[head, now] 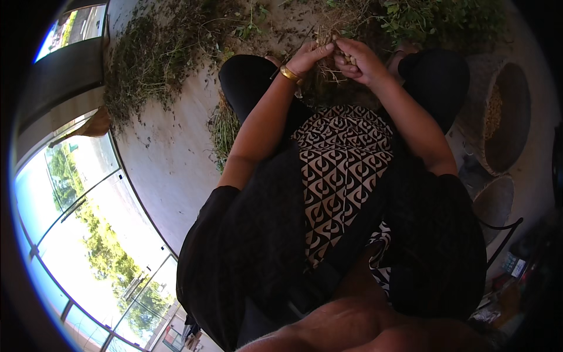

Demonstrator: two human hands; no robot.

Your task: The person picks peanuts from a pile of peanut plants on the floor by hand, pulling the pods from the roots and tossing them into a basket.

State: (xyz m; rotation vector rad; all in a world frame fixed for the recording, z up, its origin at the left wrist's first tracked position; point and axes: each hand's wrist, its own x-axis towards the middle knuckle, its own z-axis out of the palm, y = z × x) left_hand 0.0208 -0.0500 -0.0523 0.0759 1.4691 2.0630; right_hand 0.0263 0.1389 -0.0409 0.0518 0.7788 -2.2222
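Note:
My left hand (pixel 308 58), with a gold bangle on its wrist, grips the dry roots (pixel 325 40) of a peanut plant. Close beside it, my right hand (pixel 360 60) has its fingers curled around several pale peanut pods (pixel 349 58). The fingertips of both hands nearly meet between my knees. Loose roots and stems hang beneath the hands, where shadow hides detail.
Uprooted green plants (pixel 422 20) lie ahead on the right; a larger heap (pixel 154 61) spreads at left. A bundle of stems (pixel 223 127) rests by my left knee. On the right stand a woven basket (pixel 512 119) holding pods (pixel 493 112) and a smaller basket (pixel 497 198).

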